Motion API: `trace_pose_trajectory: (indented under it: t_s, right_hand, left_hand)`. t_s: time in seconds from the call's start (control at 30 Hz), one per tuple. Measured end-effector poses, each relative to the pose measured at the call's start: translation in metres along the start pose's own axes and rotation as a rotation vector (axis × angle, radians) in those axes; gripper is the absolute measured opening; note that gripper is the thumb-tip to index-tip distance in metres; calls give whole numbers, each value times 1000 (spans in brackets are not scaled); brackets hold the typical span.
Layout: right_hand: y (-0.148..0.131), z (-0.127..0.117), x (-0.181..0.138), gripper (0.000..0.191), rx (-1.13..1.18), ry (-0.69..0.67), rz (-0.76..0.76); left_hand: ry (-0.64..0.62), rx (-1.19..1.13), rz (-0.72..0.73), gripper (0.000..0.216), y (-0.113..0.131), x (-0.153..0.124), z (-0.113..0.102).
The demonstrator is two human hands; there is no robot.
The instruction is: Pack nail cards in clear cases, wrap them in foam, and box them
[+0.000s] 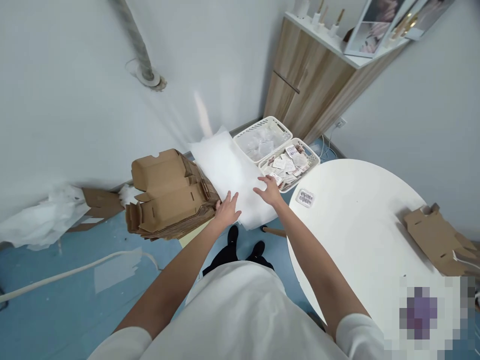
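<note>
Seen from the head camera, a person in a white shirt [236, 310] reaches both bare hands over a soft white sheet [228, 162]. The left hand [227, 210], fingers spread, is at the sheet's near left edge, beside a stack of brown cardboard [170, 197]. The right hand [270, 192], fingers apart and slightly curled, is over the sheet's right side; whether it touches cannot be told. Just beyond the sheet sit two white baskets, the far one [256, 128] holding clear plastic bags, the nearer one [301, 180] cards and packets. At right, a round white desk [352, 230] carries a small clear pack [305, 198] and a brown box [431, 235].
</note>
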State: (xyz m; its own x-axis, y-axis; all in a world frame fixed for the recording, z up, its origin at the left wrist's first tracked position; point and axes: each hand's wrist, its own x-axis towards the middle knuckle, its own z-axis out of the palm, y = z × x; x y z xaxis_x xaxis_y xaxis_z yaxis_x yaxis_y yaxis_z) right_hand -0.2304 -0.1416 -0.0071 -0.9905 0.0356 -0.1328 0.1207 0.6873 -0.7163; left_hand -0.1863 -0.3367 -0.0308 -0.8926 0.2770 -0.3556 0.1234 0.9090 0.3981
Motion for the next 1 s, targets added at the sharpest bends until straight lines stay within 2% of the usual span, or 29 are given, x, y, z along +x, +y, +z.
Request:
trace_pose_trajectory:
  t_s: [0.1,0.2,0.27,0.37,0.5,0.67,0.83,1.0]
  right_hand:
    - [-10,16,33,47,11,55,51]
    - [-15,29,51,45,-2,-6,115]
    - [-19,33,54,39,3,-55,122]
    - [-29,30,48,31,48,-6,36]
    - [-49,9,33,27,111,109,-59]
    - [-67,-27,10,24,126,271,-49]
    - [-73,-60,-23,24,107,391,-72]
    - [-67,-87,-67,30,184,501,58]
  left_hand:
    - [-93,-137,-10,73,-12,3,2]
    - [-132,-275,9,73,-23,-1,0]
    - [-118,-342,39,71,-30,-5,-3]
    - [-48,-425,77,64,-37,-8,-8]
    - [53,-556,62,54,-39,-4,-10]
    - [138,-755,-50,57,-30,6,-5]
    - [99,-853,-102,58,-13,9,-1]
    - [36,-744,-180,59,6,2,3]
